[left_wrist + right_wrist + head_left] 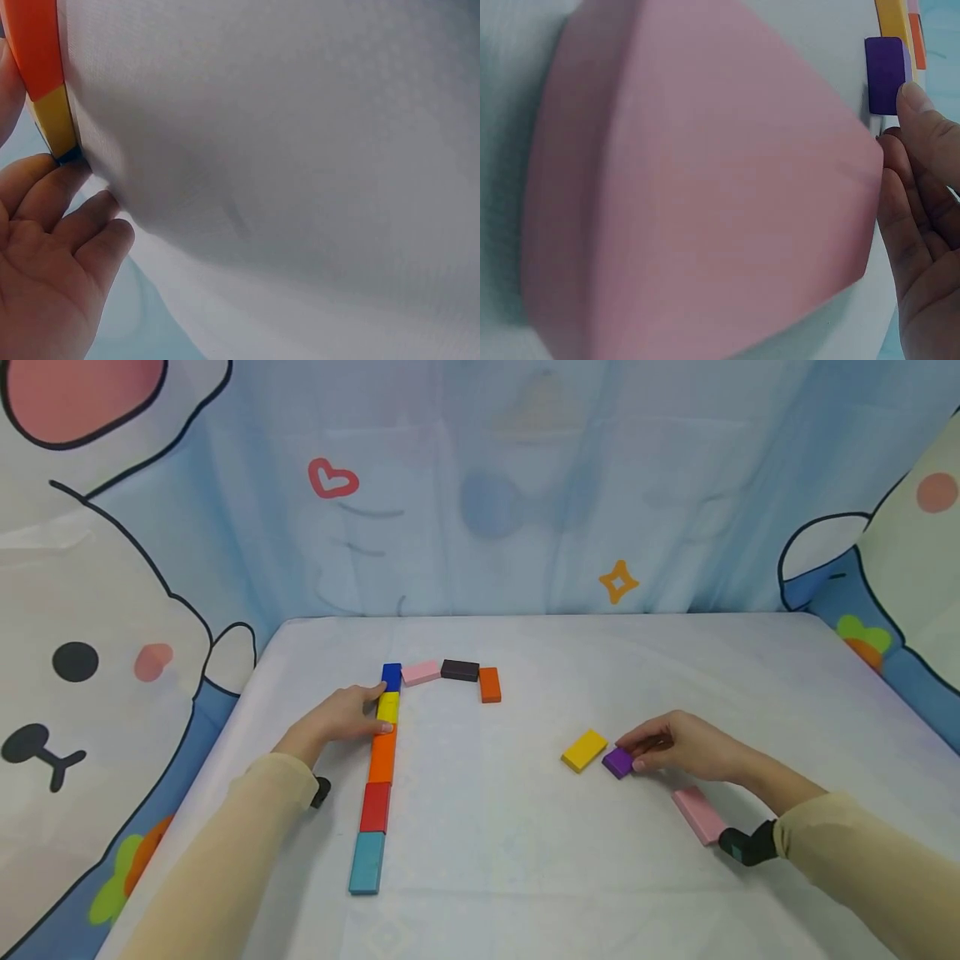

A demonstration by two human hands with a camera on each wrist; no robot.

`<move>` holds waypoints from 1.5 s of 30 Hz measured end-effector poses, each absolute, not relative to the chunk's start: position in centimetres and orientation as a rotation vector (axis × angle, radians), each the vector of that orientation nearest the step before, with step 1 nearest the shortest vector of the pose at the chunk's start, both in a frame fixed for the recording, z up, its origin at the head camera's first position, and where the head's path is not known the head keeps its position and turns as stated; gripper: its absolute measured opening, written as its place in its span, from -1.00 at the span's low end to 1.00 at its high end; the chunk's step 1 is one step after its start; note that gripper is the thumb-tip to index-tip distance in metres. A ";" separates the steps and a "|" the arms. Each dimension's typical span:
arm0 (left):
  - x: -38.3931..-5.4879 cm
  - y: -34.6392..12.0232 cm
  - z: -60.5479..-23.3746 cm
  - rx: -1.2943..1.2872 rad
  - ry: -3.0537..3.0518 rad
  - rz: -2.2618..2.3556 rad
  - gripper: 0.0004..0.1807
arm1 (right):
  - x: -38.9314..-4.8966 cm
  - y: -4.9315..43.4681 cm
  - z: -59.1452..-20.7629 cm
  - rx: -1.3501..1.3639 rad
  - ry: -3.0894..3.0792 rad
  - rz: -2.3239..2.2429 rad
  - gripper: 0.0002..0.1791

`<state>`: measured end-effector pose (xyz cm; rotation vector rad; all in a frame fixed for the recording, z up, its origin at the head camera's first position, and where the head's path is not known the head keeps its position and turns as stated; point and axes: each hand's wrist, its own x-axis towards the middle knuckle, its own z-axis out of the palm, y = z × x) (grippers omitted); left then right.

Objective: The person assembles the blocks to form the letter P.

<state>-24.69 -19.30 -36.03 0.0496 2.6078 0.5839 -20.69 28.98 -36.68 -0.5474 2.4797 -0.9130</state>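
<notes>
A column of flat coloured blocks stands left of centre in the head view: blue (392,677), yellow (387,707), orange (382,756), red (375,807) and teal (367,863). My left hand (341,717) touches its upper part, fingertips by the blue block and thumb at the joint between yellow and orange. At right, my right hand (686,747) pinches the end of a short purple block (618,763) between thumb and fingers. The right wrist view shows the thumb against that purple block (887,76). Beside it lies a loose yellow block (584,751).
From the blue block, a pink block (421,673), a black block (460,671) and an orange block (490,685) run rightward. Another pink block (699,815) lies under the right wrist, filling much of the right wrist view. A patterned curtain (525,510) hangs behind the white table (525,860).
</notes>
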 end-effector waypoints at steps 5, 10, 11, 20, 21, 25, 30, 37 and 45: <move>-24.5 -19.2 -36.0 0.045 2.609 0.585 -0.08 | -20.6 28.9 -36.7 -0.564 2.505 -0.889 -0.59; -24.5 -19.3 -36.1 0.052 2.614 0.583 -0.09 | -20.4 29.0 -36.7 -0.568 2.516 -0.853 -0.60; -24.5 -19.3 -36.1 0.051 2.614 0.584 -0.09 | -20.3 29.0 -36.7 -0.570 2.515 -0.852 -0.60; -24.5 -19.2 -35.9 0.060 2.618 0.575 -0.09 | -19.1 28.4 -36.6 -0.605 2.537 -0.843 -0.64; -24.5 -19.1 -35.8 0.061 2.618 0.576 -0.09 | -18.9 28.2 -36.6 -0.614 2.542 -0.839 -0.64; -24.4 -19.1 -35.7 0.076 2.620 0.567 -0.09 | -18.1 27.2 -36.3 -0.622 2.542 -0.842 -0.65; -24.4 -19.2 -35.7 0.074 2.619 0.560 -0.09 | -17.1 25.9 -36.4 -0.616 2.535 -0.850 -0.67; -24.3 -19.1 -35.6 0.083 2.621 0.557 -0.09 | -16.4 23.9 -36.8 -0.674 2.561 -0.880 -0.70; -24.3 -19.1 -35.6 0.078 2.618 0.559 -0.09 | -16.0 21.5 -36.7 -0.700 2.651 -0.820 -0.69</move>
